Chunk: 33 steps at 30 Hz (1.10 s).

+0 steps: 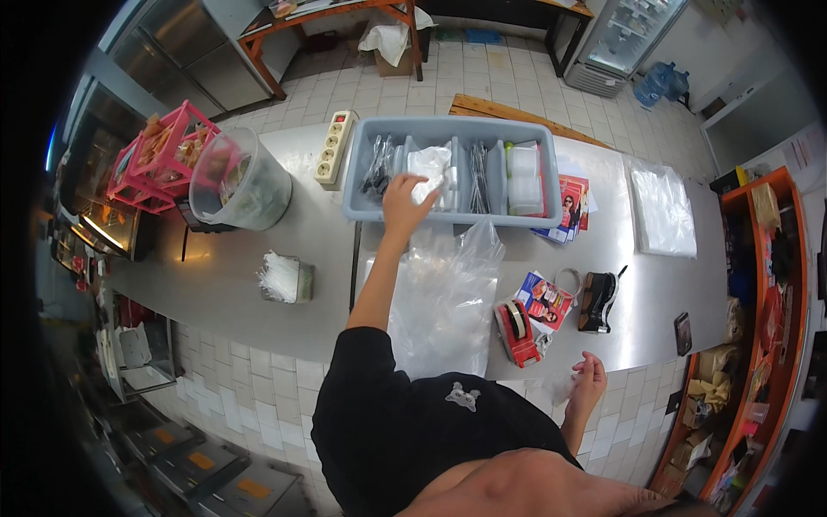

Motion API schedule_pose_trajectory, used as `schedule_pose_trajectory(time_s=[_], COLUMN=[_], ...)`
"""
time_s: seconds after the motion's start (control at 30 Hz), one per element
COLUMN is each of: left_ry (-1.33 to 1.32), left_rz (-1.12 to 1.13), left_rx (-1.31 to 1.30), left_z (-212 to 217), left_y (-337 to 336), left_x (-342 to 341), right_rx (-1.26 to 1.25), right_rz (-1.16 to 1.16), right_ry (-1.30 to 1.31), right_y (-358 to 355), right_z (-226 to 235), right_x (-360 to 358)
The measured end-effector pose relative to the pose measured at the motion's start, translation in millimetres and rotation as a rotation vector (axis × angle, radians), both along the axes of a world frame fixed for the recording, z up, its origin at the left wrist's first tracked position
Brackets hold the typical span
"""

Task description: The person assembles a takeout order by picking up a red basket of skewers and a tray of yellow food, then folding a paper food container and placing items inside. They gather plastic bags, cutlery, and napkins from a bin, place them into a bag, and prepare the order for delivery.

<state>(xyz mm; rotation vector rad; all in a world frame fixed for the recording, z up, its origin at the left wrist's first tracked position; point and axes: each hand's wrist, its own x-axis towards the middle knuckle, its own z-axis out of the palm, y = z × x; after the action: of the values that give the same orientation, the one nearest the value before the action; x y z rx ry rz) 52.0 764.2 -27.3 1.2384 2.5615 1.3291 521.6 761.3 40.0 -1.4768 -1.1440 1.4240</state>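
Observation:
My left hand (pixel 408 204) reaches over the near wall of a grey-blue divided bin (pixel 457 221). Its thumb and fingers are apart, over white plastic packets (pixel 428 162) in the second compartment from the left. Black plastic cutlery (pixel 376 177) fills the leftmost compartment. Dark thin utensils (pixel 479 177) stand in the third, and clear lidded tubs (pixel 524 181) in the rightmost. My right hand (pixel 587 383) hangs just off the table's near edge with curled fingers, closed on a small crumpled piece of clear plastic (pixel 563 389). Clear plastic bags (pixel 444 293) lie flat before my body.
A red tape dispenser (pixel 518 334), a black one (pixel 596 303), leaflets (pixel 544 302) and a phone (pixel 683 333) lie on the right. On the left are a container of white sticks (pixel 286 278), a translucent bucket (pixel 250 185) and a power strip (pixel 335 148). Stacked bags (pixel 662 209) lie far right.

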Motion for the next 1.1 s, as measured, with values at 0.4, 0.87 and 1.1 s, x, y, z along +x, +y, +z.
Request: schedule_pose_trajectory(time_s=[0.4, 0.87, 1.1], left_ry=[-0.617, -1.042, -0.687], left_rz=[-0.555, -0.841, 0.045], left_rx=[-0.139, 0.138, 0.173], left_z=[9.2, 98.0, 46.8], left_y=[-115.4, -154.2, -185.9], left_x=[129.1, 109.1, 104.3], right_rx=[-0.254, -0.159, 0.031], right_rz=[0.880, 0.040, 0.356], right_ry=[0.032, 0.595, 0.373], right_y=[-85.3, -41.5, -39.4], right_z=[-9.6, 28.4, 23.1], right_x=[-14.2, -89.5, -73.7])
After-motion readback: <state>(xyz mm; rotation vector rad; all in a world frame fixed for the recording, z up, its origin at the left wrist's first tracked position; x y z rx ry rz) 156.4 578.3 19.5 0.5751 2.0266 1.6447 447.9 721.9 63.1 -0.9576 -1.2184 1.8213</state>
